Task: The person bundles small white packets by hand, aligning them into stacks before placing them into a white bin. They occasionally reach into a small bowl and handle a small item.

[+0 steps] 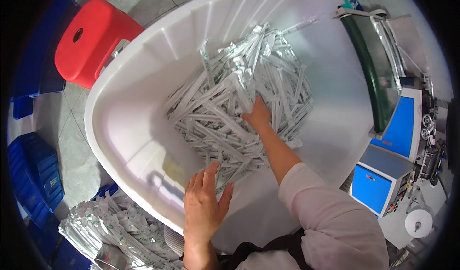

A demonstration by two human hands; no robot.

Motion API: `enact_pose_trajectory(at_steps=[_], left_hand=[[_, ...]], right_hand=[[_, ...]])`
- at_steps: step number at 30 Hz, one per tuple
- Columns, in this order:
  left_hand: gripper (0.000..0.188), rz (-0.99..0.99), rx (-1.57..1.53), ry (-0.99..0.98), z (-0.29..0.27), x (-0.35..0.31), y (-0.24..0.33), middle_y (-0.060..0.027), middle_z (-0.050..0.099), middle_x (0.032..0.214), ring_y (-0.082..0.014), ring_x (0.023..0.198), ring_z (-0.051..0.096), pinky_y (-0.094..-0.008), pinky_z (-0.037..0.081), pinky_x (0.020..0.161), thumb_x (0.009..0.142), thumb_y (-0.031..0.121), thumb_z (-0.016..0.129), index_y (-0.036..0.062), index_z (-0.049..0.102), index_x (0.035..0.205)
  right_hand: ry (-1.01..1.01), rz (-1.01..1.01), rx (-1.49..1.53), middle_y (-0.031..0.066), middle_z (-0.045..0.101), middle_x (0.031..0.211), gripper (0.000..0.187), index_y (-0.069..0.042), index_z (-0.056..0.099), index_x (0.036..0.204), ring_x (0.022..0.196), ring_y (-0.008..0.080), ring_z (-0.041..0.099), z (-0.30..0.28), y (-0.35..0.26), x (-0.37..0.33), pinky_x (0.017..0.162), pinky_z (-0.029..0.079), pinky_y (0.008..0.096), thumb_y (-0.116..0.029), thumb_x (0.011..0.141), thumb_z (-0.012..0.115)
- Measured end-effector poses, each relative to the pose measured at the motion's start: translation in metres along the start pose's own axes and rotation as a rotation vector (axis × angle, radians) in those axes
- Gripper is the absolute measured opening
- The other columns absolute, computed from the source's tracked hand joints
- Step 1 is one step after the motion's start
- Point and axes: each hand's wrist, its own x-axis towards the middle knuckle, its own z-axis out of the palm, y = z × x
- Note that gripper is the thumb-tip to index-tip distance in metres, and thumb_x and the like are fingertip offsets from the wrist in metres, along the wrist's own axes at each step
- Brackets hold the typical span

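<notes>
A deep white tub holds a loose heap of long thin packets in clear-and-white wrappers with green print. My right hand reaches down into the heap. Its fingers close around a bunch of packets that points away from me, and the fingertips are partly hidden among the wrappers. Over the near side of the tub, my left hand hangs with fingers stretched and thumb apart, holding nothing. A few packets lie just beyond its fingertips.
Left of the tub stand a red stool and blue plastic crates. More wrapped packets are piled at the lower left by a metal cylinder. A green conveyor belt overhangs the right rim, beside blue-panelled machinery.
</notes>
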Motion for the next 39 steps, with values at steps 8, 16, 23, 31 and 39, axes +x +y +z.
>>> enact_pose_trajectory(at_steps=[8,16,23,31,39], left_hand=[[0.046,0.062,0.029,-0.041,0.002,-0.001,0.0,-0.0147,0.057,0.09,-0.0329,0.083,0.054,-0.0401,0.043,0.071,0.072,0.012,0.066,0.0018,0.047,0.112],[0.043,-0.01,0.074,0.026,0.006,-0.008,-0.014,-0.0164,0.059,0.089,-0.0331,0.083,0.058,-0.0391,0.046,0.07,0.072,0.014,0.066,0.003,0.05,0.109],[0.044,0.11,-0.011,0.098,0.027,-0.005,-0.015,-0.017,0.061,0.091,-0.0307,0.082,0.061,-0.0394,0.048,0.072,0.07,0.017,0.07,0.0031,0.05,0.107],[0.101,0.502,-0.421,0.441,0.049,0.001,0.103,-0.0243,0.035,0.129,-0.0391,0.119,0.035,-0.0456,0.034,0.097,0.043,0.04,0.086,-0.0049,0.039,0.121],[0.034,0.335,-0.725,0.393,0.028,-0.007,0.124,-0.0063,0.061,0.085,-0.0149,0.075,0.058,-0.0273,0.047,0.067,0.06,0.0,0.07,-0.0003,0.059,0.092]], right_hand=[[-0.051,-0.007,0.326,0.019,0.056,0.11,0.094,0.003,0.037,0.127,0.099,0.0311,0.056,0.006,0.027,0.016,0.087,0.042,0.0352,-0.027,0.049,0.081],[-0.026,0.048,0.298,0.017,0.061,0.102,0.065,0.002,0.056,0.107,0.093,0.0283,0.059,-0.041,0.022,-0.022,0.081,0.045,0.0328,-0.024,0.051,0.078],[0.027,-0.116,0.656,0.0116,0.064,0.093,0.05,-0.001,0.057,0.102,0.085,0.0225,0.061,-0.126,0.021,-0.094,0.077,0.046,0.032,-0.018,0.057,0.073],[0.171,-0.695,0.803,0.009,0.06,0.099,0.049,-0.001,0.049,0.111,0.087,0.0174,0.057,-0.23,-0.037,-0.192,0.077,0.046,0.0309,-0.009,0.068,0.071],[0.022,-1.081,0.24,0.0229,0.022,0.139,0.095,-0.002,0.024,0.135,0.13,0.0401,0.02,-0.233,-0.049,-0.211,0.103,0.024,0.0455,-0.028,0.061,0.078]])
